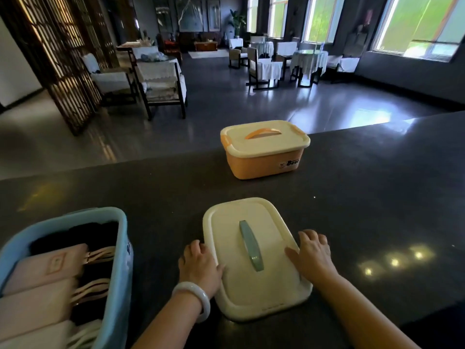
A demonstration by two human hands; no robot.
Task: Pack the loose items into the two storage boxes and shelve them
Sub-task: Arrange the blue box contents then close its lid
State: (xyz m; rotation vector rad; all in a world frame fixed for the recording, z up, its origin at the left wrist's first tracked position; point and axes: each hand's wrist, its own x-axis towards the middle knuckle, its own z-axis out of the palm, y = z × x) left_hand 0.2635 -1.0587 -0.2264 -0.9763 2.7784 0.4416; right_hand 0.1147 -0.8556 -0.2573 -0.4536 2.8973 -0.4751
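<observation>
At the counter's [352, 197] near edge, the left hand [198, 268] and right hand [314, 255] clasp opposite sides of the cream lid [251, 258], which lies flat on the surface. Toward the near left corner, the blue box [120, 260] stands open, already filled with folded items [37, 285], so lidding and shelving seem left. Farther back, at the far edge, the orange box [266, 157] sits closed.

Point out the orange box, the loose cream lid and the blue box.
orange box [264, 162]: head view, front wall.
cream lid [274, 280]: head view, flat top.
blue box [118, 273]: head view, right rim.
</observation>
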